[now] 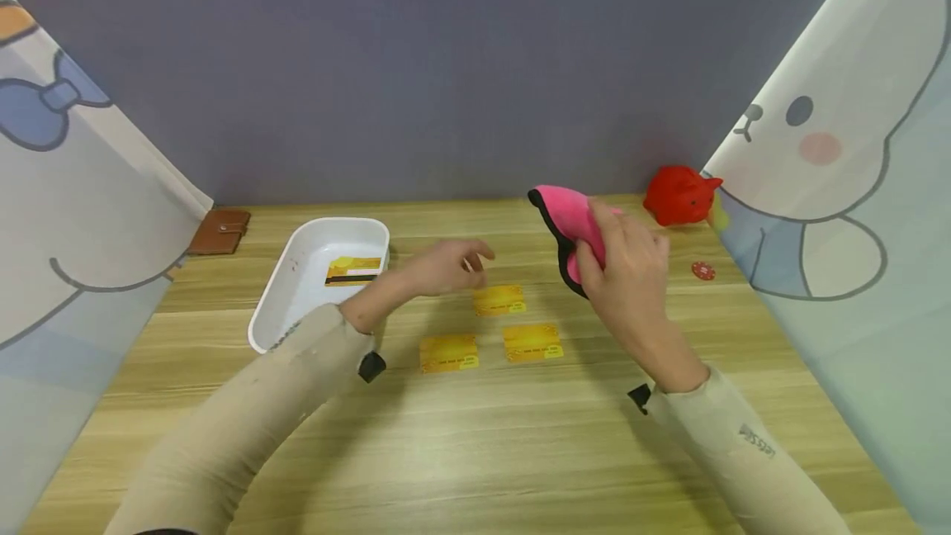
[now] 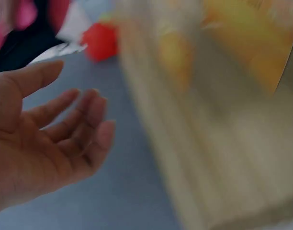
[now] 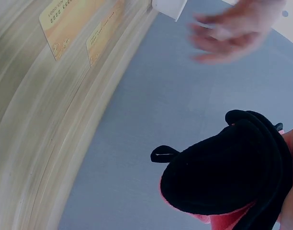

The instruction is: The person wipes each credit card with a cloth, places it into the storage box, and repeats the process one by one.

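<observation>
A pink sleep mask (image 1: pixel 570 217) with black edging is held up above the table by my right hand (image 1: pixel 631 271), thumb on one side and fingers on the other. Its black lining (image 3: pixel 218 167) and a small black loop (image 3: pixel 164 154) show in the right wrist view. My left hand (image 1: pixel 449 265) hovers near the middle of the table, fingers loosely bent, and the left wrist view shows its palm holding nothing. Below the hands lie three yellow cards: one farther back (image 1: pixel 499 300), one at the front left (image 1: pixel 449 352) and one at the front right (image 1: pixel 532 343).
To the left stands a white tray (image 1: pixel 271 308) holding yellow cards (image 1: pixel 349 271), partly behind the left forearm. A brown wallet (image 1: pixel 220 232) lies at the back left. A red piggy bank (image 1: pixel 679 195) and a red chip (image 1: pixel 702 271) are on the right.
</observation>
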`<state>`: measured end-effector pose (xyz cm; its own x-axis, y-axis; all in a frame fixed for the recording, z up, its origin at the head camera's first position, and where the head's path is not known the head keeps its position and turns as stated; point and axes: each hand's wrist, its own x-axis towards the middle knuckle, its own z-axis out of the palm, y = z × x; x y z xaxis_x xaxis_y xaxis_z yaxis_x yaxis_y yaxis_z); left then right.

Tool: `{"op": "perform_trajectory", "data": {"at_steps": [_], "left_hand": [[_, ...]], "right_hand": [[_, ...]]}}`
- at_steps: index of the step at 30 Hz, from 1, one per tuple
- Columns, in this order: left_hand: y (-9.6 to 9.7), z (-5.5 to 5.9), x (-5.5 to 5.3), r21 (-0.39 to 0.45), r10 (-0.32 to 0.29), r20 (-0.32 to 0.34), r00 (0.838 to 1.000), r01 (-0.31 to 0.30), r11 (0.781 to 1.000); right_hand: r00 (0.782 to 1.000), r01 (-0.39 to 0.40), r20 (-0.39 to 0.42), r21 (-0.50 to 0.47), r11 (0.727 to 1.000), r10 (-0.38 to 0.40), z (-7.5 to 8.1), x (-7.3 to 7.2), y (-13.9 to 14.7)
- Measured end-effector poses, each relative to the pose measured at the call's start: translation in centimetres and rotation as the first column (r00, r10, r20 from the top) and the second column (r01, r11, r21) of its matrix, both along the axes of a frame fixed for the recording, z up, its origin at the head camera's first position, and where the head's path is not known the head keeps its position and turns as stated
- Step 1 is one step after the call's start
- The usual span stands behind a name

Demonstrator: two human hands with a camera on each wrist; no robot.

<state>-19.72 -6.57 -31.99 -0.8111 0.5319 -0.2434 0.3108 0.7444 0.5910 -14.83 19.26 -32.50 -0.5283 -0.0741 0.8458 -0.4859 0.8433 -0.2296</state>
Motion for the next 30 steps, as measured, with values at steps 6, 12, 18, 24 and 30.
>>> {"op": "perform_trajectory", "data": {"at_steps": [6, 12, 18, 24, 30], "left_hand": [[2.9, -5.6, -0.2, -0.246, -0.02, 0.0, 1.0, 0.02, 0.969], [2.9, -6.9, -0.5, -0.317, -0.024, -0.127, 0.992, -0.017, 0.948], [3.0, -6.5, -0.7, -0.338, -0.058, -0.094, 0.994, 0.023, 0.941], [3.3, -6.6, -1.1, -0.358, -0.063, -0.074, 0.995, 0.032, 0.933], [3.4, -6.5, -1.4, -0.36, -0.056, -0.036, 0.998, 0.039, 0.932]], "right_hand": [[1.0, 0.016, 0.009, 0.007, 1.0, -0.016, -0.4, 0.1, 0.1], [1.0, 0.017, 0.012, 0.012, 1.0, -0.018, -0.3, 0.2, 0.3], [1.0, 0.025, 0.018, 0.008, 1.0, -0.025, -0.2, 0.2, 0.3], [1.0, 0.025, 0.017, 0.013, 1.0, -0.025, -0.3, 0.1, 0.1], [1.0, 0.021, 0.015, 0.006, 1.0, -0.021, -0.5, 0.0, 0.1]]}}
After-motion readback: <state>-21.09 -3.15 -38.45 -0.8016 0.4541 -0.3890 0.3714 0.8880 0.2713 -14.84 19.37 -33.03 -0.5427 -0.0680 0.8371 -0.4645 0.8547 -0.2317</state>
